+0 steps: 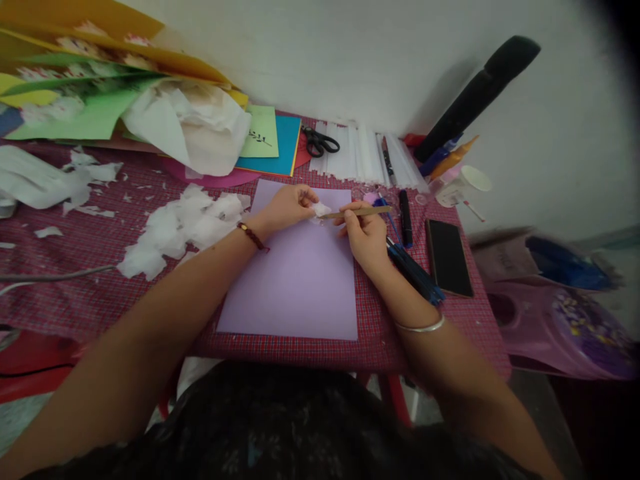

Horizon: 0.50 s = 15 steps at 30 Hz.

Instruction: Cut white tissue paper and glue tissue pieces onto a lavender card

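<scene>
A sheet of purple paper [300, 287] lies in front of me at the table's near edge. Over its upper part, my left hand [290, 205] pinches a small piece of white tissue paper [321, 209]. My right hand [364, 230] grips a thin tan stick [373, 211], like a pencil or brush, whose pointed end meets the tissue piece. Whether that end is a lead or bristles is too small to make out. Left of the purple sheet, beside my left wrist, a pile of torn white tissue [173, 227] spreads on the checked cloth.
Black scissors [320, 142], a blue sheet [270, 160] and clear plastic strips [350, 157] lie along the back. At right are a black marker [405, 219], a phone [449, 257] and a paper cup [470, 185]. Large coloured papers [100, 113] stack at the back left.
</scene>
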Available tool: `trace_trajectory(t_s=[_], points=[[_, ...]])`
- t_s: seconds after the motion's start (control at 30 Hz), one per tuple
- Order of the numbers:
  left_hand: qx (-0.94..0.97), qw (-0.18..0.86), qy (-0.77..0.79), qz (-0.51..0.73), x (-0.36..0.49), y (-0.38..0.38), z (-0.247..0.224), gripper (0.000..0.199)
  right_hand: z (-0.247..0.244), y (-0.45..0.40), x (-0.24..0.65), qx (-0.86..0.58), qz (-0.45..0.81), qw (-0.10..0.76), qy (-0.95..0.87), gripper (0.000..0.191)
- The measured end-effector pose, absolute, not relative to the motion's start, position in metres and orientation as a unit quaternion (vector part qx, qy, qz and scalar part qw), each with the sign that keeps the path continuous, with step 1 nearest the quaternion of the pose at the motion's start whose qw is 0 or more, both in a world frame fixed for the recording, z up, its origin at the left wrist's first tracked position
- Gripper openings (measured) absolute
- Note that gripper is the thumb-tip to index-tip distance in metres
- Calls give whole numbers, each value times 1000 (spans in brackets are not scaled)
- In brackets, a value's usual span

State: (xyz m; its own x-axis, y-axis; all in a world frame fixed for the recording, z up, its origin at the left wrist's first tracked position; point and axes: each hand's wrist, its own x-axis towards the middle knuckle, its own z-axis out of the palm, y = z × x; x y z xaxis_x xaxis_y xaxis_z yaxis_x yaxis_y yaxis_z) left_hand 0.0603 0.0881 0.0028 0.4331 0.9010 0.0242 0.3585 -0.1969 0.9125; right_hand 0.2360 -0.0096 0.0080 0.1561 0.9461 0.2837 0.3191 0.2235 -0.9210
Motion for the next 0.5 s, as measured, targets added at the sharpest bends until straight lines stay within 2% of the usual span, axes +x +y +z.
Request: trace_trajectory(t_s=[0.13,0.27,0.37,0.5], points=[[716,450,443,298,62,88,5,19,7,-11,237,-559,262,501,-606,17],[698,471,427,328,60,87,9,14,11,-14,238,-562,185,440,-675,21],[660,494,421,378,57,87,9,4,15,-19,234,-554,94,349,-750,24],[618,519,422,414,55,89,6,13,19,-25,225,-539,-13,190,-821,25]])
